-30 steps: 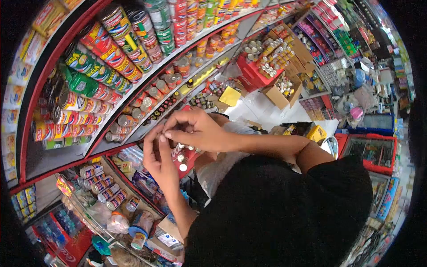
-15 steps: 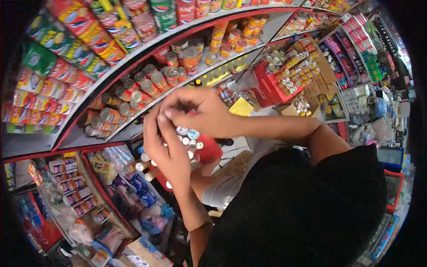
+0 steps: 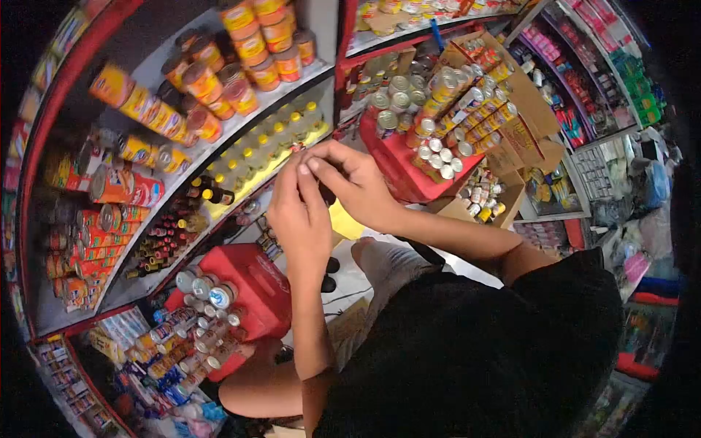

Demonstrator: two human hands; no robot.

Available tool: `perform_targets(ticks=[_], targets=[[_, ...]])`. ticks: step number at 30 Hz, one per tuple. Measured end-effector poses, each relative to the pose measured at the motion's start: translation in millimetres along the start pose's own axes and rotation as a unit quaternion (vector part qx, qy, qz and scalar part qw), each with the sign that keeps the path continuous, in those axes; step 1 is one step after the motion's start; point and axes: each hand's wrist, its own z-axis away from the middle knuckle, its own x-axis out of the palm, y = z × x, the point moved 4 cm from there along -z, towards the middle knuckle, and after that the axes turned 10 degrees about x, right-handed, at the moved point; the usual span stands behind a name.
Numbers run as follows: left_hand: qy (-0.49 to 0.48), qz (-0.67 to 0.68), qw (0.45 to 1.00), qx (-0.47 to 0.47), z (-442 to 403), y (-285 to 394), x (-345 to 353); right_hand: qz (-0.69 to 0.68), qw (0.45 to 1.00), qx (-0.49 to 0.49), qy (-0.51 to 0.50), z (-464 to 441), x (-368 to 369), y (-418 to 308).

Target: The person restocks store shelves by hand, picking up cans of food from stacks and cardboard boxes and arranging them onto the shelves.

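My left hand (image 3: 301, 208) and my right hand (image 3: 359, 186) are raised together in front of me, fingers bent and fingertips meeting. Whatever is pinched between them, if anything, is hidden by the fingers. Behind the fingertips, and apart from them, runs a low shelf row of clear bottles (image 3: 252, 153) with yellow caps. To the right of my right hand stands a red crate (image 3: 398, 171) with upright cans (image 3: 399, 102) and jars on top. Below and left of my left hand is another red crate (image 3: 255, 281) with silver-lidded jars (image 3: 221, 296) on and beside it.
A curved shelf on the left holds stacked cans (image 3: 252, 47) and red-labelled tins (image 3: 117, 186). Dark bottles (image 3: 217, 196) stand lower. Cardboard boxes (image 3: 522, 139) lie beyond the right crate. A bare leg (image 3: 263, 387) and a yellow sheet (image 3: 347, 221) are below.
The view has swung, so the bottle row and both red crates show more fully, and the upper shelf of packets has mostly left the picture. My hands stay together, fingertips touching.
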Motion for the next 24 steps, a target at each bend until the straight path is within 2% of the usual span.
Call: perform_targets(ticks=[3,4,8,11,13,15,16,17,19,21,23,24], targets=[[0.004,0.077,0.997,-0.029,-12.3,35.4,37.5,-0.052,0.997,0.047,-0.028,-0.9,-53.2,-21.3],[-0.003,0.064,0.998,-0.013,-16.2,53.1,46.3,-0.06,0.992,0.096,-0.047,1.4,-69.8,-26.4],[-0.032,0.017,0.999,0.032,-15.6,80.7,78.5,-0.092,0.994,0.051,-0.027,10.8,-110.0,-26.0],[-0.059,0.01,0.998,-0.006,-9.1,83.7,95.5,-0.133,0.99,0.049,-0.007,23.2,-127.6,-21.0],[-0.089,0.026,0.996,0.001,-10.2,93.0,113.0,-0.143,0.989,0.032,0.012,30.2,-143.5,-17.9],[-0.138,0.025,0.989,0.046,-10.3,105.5,145.7,-0.186,0.974,0.093,0.086,41.5,-173.7,-8.1],[-0.174,0.046,0.983,0.038,-12.5,112.4,157.3,-0.189,0.971,0.101,0.105,47.2,-185.4,-4.1],[-0.185,0.048,0.981,0.037,-10.9,113.1,168.9,-0.192,0.969,0.105,0.115,54.5,-195.4,-2.8],[-0.245,0.115,0.96,0.077,-6.5,114.6,195.8,-0.118,0.967,0.08,0.213,68.4,-219.9,-7.7],[-0.315,0.177,0.931,0.054,0.1,116.4,222.7,-0.114,0.954,0.086,0.263,87.1,-237.7,-7.6],[-0.325,0.207,0.913,0.131,0.9,123.7,246.6,-0.112,0.938,0.092,0.314,93.9,-253.4,-0.6],[-0.339,0.217,0.907,0.126,2.4,124.3,256.5,-0.131,0.926,0.093,0.342,96.2,-258.7,6.7]])
